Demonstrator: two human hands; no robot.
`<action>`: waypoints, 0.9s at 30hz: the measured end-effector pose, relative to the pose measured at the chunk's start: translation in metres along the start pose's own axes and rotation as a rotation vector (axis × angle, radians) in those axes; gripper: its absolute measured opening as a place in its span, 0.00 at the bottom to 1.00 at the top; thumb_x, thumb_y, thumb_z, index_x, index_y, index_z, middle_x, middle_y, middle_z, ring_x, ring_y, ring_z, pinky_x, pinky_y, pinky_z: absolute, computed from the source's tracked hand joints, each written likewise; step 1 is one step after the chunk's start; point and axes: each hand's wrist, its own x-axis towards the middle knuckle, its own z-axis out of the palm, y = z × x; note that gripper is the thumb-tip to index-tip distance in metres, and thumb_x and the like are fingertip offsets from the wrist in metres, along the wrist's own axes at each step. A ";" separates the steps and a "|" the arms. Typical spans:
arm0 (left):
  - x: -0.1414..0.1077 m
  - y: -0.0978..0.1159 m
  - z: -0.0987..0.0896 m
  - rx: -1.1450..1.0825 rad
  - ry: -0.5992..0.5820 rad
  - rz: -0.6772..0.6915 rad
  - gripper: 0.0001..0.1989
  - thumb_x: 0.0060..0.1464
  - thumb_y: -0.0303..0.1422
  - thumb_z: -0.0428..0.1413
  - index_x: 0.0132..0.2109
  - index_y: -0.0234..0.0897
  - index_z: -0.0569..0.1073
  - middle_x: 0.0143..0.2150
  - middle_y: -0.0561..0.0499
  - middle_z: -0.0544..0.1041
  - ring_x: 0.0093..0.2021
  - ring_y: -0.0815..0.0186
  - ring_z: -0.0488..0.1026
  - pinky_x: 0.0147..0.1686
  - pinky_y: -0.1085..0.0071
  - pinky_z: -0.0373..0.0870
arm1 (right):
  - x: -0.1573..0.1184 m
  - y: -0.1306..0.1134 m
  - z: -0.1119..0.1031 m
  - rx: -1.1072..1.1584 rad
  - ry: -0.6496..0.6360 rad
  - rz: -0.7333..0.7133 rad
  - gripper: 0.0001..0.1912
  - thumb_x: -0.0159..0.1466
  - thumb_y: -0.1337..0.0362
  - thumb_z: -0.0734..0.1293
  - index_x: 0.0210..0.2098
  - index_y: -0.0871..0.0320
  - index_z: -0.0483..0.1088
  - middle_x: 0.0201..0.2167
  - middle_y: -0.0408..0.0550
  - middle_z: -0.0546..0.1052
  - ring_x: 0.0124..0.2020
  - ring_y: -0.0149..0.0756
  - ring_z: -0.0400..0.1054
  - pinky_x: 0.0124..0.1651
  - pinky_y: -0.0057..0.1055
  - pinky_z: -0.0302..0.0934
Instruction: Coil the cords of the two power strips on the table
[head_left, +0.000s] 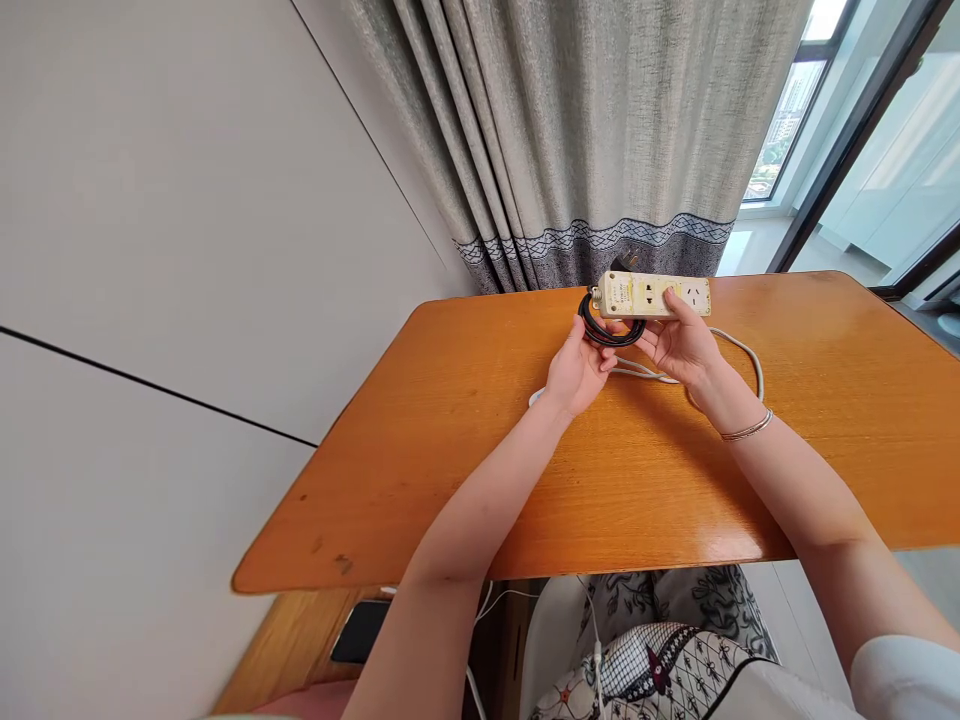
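Note:
A yellowed white power strip (654,295) is held up over the far part of the table, its socket face toward me. My right hand (684,340) grips it from below, thumb across the front. A black cord (615,338) hangs in a coil at the strip's left end, and my left hand (581,368) is closed on the left side of that coil. Behind the strip's top edge a black plug (625,262) with metal prongs sticks up. On the tabletop behind my hands lies a white cable (754,365), partly hidden by them.
The orange-brown wooden table (420,440) stretches out before me. Beyond its far edge hangs a grey curtain (600,120), with a pale wall panel (150,200) at left and a glass door (885,180) at right. Below the near edge are a dark phone-like slab (360,630) and white cords.

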 end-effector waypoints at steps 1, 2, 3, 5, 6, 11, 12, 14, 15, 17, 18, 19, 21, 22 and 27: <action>-0.001 0.002 0.000 -0.018 -0.026 -0.051 0.22 0.73 0.39 0.44 0.33 0.36 0.73 0.30 0.51 0.76 0.21 0.75 0.62 0.21 0.77 0.56 | 0.000 0.000 0.000 -0.004 -0.011 -0.005 0.18 0.63 0.51 0.70 0.49 0.52 0.71 0.39 0.48 0.82 0.47 0.41 0.79 0.47 0.34 0.78; -0.002 0.004 -0.001 -0.035 -0.053 -0.099 0.22 0.72 0.41 0.44 0.34 0.36 0.73 0.30 0.51 0.75 0.19 0.77 0.57 0.18 0.77 0.54 | 0.001 -0.001 0.000 -0.006 -0.018 -0.005 0.18 0.63 0.51 0.70 0.48 0.52 0.71 0.39 0.48 0.82 0.47 0.40 0.79 0.47 0.34 0.78; -0.003 0.005 -0.002 -0.052 -0.077 -0.136 0.21 0.72 0.42 0.45 0.35 0.36 0.73 0.30 0.53 0.74 0.17 0.78 0.53 0.16 0.78 0.51 | 0.000 -0.001 0.000 -0.006 -0.019 0.002 0.17 0.64 0.51 0.70 0.47 0.53 0.71 0.39 0.48 0.83 0.46 0.39 0.79 0.46 0.32 0.77; -0.004 0.007 -0.004 -0.080 -0.109 -0.167 0.22 0.72 0.43 0.45 0.33 0.36 0.70 0.27 0.55 0.69 0.15 0.80 0.48 0.14 0.80 0.48 | -0.001 -0.002 0.002 -0.002 -0.014 0.024 0.15 0.65 0.52 0.68 0.46 0.54 0.73 0.39 0.49 0.83 0.44 0.39 0.79 0.46 0.32 0.77; -0.004 0.007 -0.005 -0.089 -0.120 -0.168 0.23 0.72 0.44 0.45 0.31 0.35 0.68 0.26 0.56 0.66 0.15 0.81 0.47 0.14 0.82 0.48 | -0.002 -0.003 0.003 0.002 -0.010 0.035 0.14 0.65 0.53 0.68 0.45 0.54 0.73 0.38 0.50 0.83 0.44 0.39 0.79 0.45 0.32 0.77; -0.003 0.007 -0.009 -0.073 -0.126 -0.164 0.26 0.71 0.46 0.44 0.27 0.35 0.59 0.24 0.58 0.60 0.14 0.82 0.47 0.14 0.85 0.50 | -0.007 -0.007 0.007 0.017 -0.014 0.054 0.12 0.67 0.56 0.66 0.45 0.56 0.74 0.36 0.50 0.83 0.42 0.41 0.80 0.46 0.37 0.77; -0.003 0.008 -0.008 -0.066 -0.121 -0.170 0.26 0.71 0.46 0.44 0.27 0.35 0.59 0.24 0.58 0.60 0.14 0.82 0.47 0.14 0.85 0.49 | -0.007 -0.007 0.007 0.013 -0.020 0.056 0.12 0.67 0.56 0.66 0.45 0.56 0.74 0.36 0.50 0.83 0.42 0.41 0.79 0.47 0.37 0.77; -0.004 0.010 -0.008 -0.061 -0.123 -0.199 0.27 0.72 0.46 0.41 0.26 0.35 0.59 0.24 0.57 0.62 0.14 0.82 0.48 0.14 0.84 0.50 | -0.008 -0.008 0.007 -0.003 -0.030 0.055 0.12 0.66 0.56 0.67 0.45 0.56 0.74 0.36 0.51 0.83 0.42 0.41 0.79 0.48 0.38 0.77; -0.004 0.012 -0.007 -0.064 -0.129 -0.221 0.28 0.72 0.46 0.39 0.26 0.35 0.60 0.24 0.56 0.64 0.13 0.82 0.48 0.13 0.84 0.49 | -0.007 -0.009 0.006 -0.013 -0.032 0.052 0.12 0.66 0.56 0.67 0.44 0.56 0.74 0.36 0.51 0.83 0.42 0.41 0.79 0.48 0.38 0.77; -0.005 0.016 -0.006 -0.080 -0.134 -0.260 0.30 0.73 0.46 0.35 0.27 0.34 0.62 0.25 0.54 0.66 0.13 0.82 0.48 0.12 0.84 0.49 | -0.007 -0.010 0.005 -0.032 -0.030 0.047 0.12 0.66 0.55 0.68 0.43 0.56 0.74 0.36 0.51 0.83 0.42 0.41 0.79 0.48 0.37 0.77; -0.005 0.017 -0.006 -0.089 -0.132 -0.271 0.30 0.73 0.46 0.34 0.28 0.34 0.64 0.25 0.54 0.67 0.12 0.83 0.48 0.11 0.84 0.48 | -0.007 -0.011 0.005 -0.040 -0.029 0.046 0.12 0.66 0.54 0.68 0.43 0.56 0.74 0.36 0.51 0.83 0.42 0.41 0.79 0.48 0.37 0.77; -0.005 0.018 -0.006 -0.098 -0.130 -0.275 0.30 0.73 0.45 0.34 0.29 0.34 0.65 0.24 0.55 0.66 0.12 0.83 0.48 0.11 0.84 0.47 | -0.007 -0.011 0.005 -0.044 -0.030 0.044 0.12 0.66 0.54 0.68 0.42 0.56 0.74 0.36 0.51 0.83 0.42 0.41 0.79 0.47 0.36 0.77; -0.006 0.020 -0.005 -0.116 -0.126 -0.273 0.28 0.74 0.43 0.35 0.30 0.34 0.66 0.23 0.57 0.64 0.11 0.84 0.48 0.11 0.85 0.47 | -0.007 -0.011 0.004 -0.045 -0.035 0.040 0.12 0.66 0.54 0.68 0.43 0.55 0.73 0.36 0.50 0.83 0.42 0.41 0.79 0.46 0.37 0.78; -0.007 0.020 -0.005 -0.121 -0.124 -0.269 0.27 0.74 0.42 0.36 0.30 0.34 0.66 0.23 0.57 0.63 0.11 0.84 0.48 0.11 0.85 0.47 | -0.007 -0.011 0.004 -0.046 -0.041 0.035 0.12 0.65 0.55 0.68 0.43 0.55 0.73 0.36 0.50 0.83 0.42 0.42 0.79 0.46 0.38 0.78; -0.007 0.017 -0.003 -0.125 -0.064 -0.239 0.24 0.73 0.42 0.43 0.29 0.34 0.65 0.22 0.59 0.60 0.12 0.84 0.49 0.12 0.87 0.47 | -0.003 -0.007 0.002 -0.078 -0.042 0.020 0.13 0.65 0.54 0.68 0.43 0.55 0.73 0.38 0.51 0.83 0.42 0.42 0.80 0.47 0.38 0.77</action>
